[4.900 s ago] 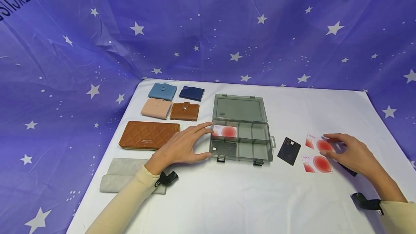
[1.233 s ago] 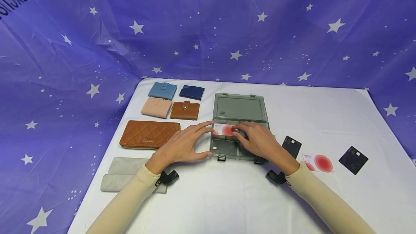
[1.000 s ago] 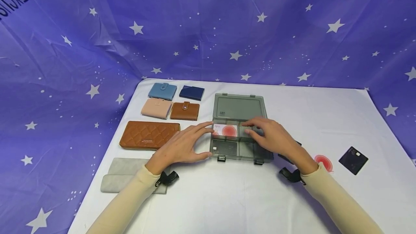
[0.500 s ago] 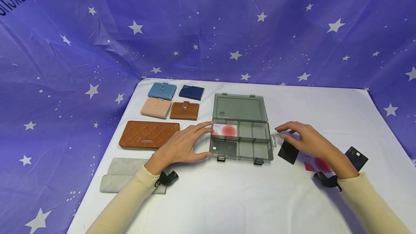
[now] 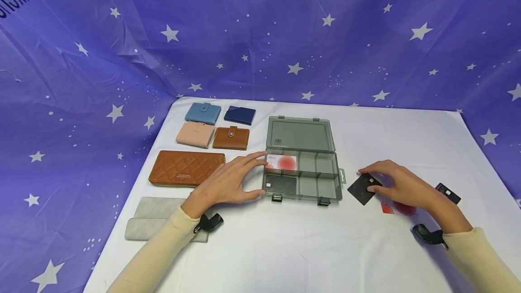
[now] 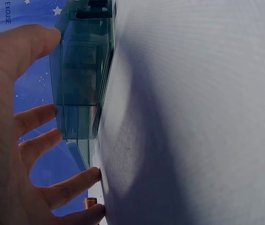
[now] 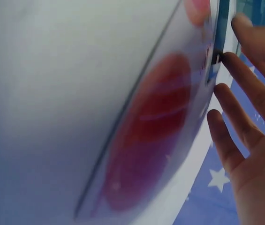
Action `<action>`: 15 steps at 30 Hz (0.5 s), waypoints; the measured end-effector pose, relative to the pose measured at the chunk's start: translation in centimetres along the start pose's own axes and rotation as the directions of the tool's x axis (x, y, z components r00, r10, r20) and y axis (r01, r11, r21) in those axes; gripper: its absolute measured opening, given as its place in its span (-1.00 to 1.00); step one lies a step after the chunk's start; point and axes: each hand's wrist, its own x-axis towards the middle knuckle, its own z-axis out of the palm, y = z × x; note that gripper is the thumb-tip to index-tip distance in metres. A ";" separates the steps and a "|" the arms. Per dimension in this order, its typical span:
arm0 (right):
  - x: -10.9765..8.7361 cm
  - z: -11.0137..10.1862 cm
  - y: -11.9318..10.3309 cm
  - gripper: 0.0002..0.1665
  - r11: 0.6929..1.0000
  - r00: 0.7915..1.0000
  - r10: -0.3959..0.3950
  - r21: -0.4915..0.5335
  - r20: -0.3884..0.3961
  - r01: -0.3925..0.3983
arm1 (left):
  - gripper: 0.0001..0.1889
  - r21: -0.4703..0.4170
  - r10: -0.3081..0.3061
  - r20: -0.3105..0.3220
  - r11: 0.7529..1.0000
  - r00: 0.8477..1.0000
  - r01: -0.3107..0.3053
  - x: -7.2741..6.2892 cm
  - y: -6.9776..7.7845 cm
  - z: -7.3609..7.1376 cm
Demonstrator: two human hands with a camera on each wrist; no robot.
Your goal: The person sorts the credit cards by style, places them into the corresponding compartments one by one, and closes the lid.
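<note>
My left hand (image 5: 228,183) rests at the left side of a grey-green see-through divided box (image 5: 319,187), whose lid stands open. In the left wrist view, the thumb and two fingertips touch the box wall (image 6: 78,70), while two other fingers reach down to the cloth. Inside the box, a red-and-white card (image 5: 281,163) lies in the back left, and a black VIP card (image 5: 281,185) in the front left. To the right of the box, my right hand (image 5: 407,186) pinches a black card (image 5: 362,190) by its edges, low over the table.
Another red-and-white card (image 5: 403,208) and a black card (image 5: 449,193) lie partly hidden by the right hand and wrist. At left are a brown quilted wallet (image 5: 183,168), a grey wallet (image 5: 158,209), and several small wallets behind them, including a blue one (image 5: 202,113).
My right hand carried a red-and-white card into the box's back left, let go, and moved back right to the black card, which has turned a little. The left hand stayed in place.
</note>
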 end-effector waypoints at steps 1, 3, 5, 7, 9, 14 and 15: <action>-0.2 -0.1 0.1 -0.26 1.000 1.000 0.002 0.007 0.006 -0.002 | -0.18 0.002 0.001 0.000 1.000 1.000 -0.001 0.0 0.0 0.0; -0.3 -0.4 0.3 -0.20 1.000 1.000 -0.001 0.013 0.022 0.000 | -0.18 0.003 0.005 -0.003 1.000 1.000 -0.005 0.0 0.0 0.0; -0.4 -0.6 0.4 -0.15 1.000 0.999 -0.003 0.010 0.036 0.002 | -0.18 0.002 0.007 -0.005 1.000 1.000 -0.007 0.0 0.0 0.0; -0.4 -0.7 0.6 -0.14 1.000 0.999 0.001 0.003 0.047 -0.001 | -0.19 0.001 0.004 -0.007 1.000 1.000 -0.004 0.0 0.0 0.0; -0.4 -0.9 0.6 -0.14 1.000 0.998 0.011 -0.007 0.062 -0.011 | -0.19 0.002 0.003 -0.005 1.000 1.000 -0.003 0.0 0.0 -0.1; -0.3 -1.0 0.8 -0.22 0.999 0.995 0.044 -0.033 0.087 -0.041 | -0.18 0.005 0.004 0.004 1.000 1.000 -0.004 0.0 0.1 -0.1; -0.3 -1.0 0.9 -0.23 0.998 0.995 0.046 -0.036 0.083 -0.044 | -0.18 0.004 0.006 0.002 1.000 1.000 -0.006 0.0 0.1 -0.1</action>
